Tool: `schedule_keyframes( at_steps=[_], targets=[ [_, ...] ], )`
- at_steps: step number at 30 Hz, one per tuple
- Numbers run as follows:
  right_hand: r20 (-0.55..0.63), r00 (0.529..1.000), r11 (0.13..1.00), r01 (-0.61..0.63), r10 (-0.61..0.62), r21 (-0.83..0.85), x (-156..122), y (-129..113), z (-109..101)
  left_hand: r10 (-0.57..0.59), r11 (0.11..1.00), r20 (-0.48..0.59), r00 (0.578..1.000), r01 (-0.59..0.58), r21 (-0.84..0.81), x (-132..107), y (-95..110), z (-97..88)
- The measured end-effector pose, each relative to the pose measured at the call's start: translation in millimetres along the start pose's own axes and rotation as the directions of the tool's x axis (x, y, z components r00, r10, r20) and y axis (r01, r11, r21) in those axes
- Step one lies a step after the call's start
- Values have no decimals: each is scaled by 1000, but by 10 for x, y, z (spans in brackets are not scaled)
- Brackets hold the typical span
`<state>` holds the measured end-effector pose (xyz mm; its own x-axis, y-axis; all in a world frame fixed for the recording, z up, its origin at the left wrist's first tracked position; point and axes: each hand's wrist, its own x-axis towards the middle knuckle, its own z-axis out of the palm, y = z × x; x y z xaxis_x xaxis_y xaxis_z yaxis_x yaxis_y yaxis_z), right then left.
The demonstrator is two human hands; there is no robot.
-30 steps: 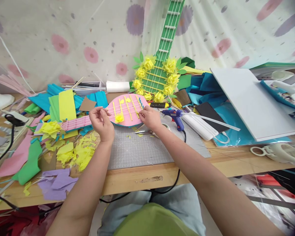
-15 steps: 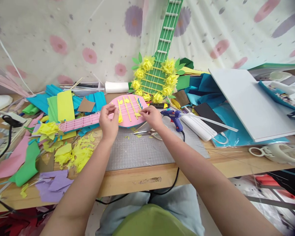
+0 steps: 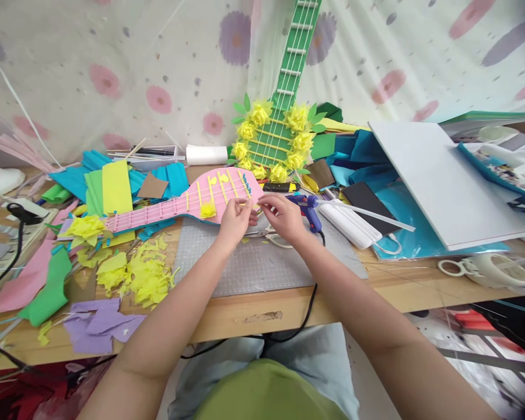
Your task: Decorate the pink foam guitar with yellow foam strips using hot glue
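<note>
Left hand (image 3: 235, 223): thumb and fingers bunched, tips close to those of the other hand; whether they pinch anything I cannot tell
Right hand (image 3: 284, 216): fingers drawn in toward the thumb, nearly meeting the left; any small piece in them is too hidden to make out
Pink paper guitar (image 3: 223, 201): just beyond and to the left of the left hand, flat, with its neck running further left; a knuckle could snag its thin strings and pull them loose
Yellow flower (image 3: 207, 210): on the pink body, left of the left hand; a sweep of the wrist might crush its petals
Scissors (image 3: 269, 229): just below the fingertips, blades toward the left hand; lowering without looking could mean a nick
Glue gun (image 3: 307, 204): just right of the right hand, nozzle end hidden behind it; if hot, a sideways drift could burn the fingers
Black cord (image 3: 310, 303): from under the right forearm over the table edge; a tug could drag the gun
Yellow scraps (image 3: 149, 283): well left of both hands; bits might stick to stray glue
</note>
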<state>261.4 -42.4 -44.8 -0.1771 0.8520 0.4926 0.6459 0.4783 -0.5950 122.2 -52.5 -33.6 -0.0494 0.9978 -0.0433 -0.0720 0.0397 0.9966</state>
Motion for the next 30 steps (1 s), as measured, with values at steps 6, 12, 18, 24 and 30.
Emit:
schedule_keyframes(
  at_steps=[6,12,18,24,30],
  targets=[
    [42,991,972,136,-130,-193,-162,72,-11,-263,902,166,950,303,-307,-72,-7,90],
    [66,988,969,151,-140,-196,-202,145,-34,-166,951,28,986,167,-258,-18,-81,85],
    [209,975,991,-50,76,-124,-296,387,-397,65,991,-114,991,-77,-106,40,-248,-41],
    [444,764,881,-362,468,-305,-324,597,-1020,41,992,-148,988,-58,-114,42,-343,-71],
    [129,803,735,-452,582,-505,-257,739,-1007,6,985,-218,976,-43,-165,19,-321,-94]
  ],
)
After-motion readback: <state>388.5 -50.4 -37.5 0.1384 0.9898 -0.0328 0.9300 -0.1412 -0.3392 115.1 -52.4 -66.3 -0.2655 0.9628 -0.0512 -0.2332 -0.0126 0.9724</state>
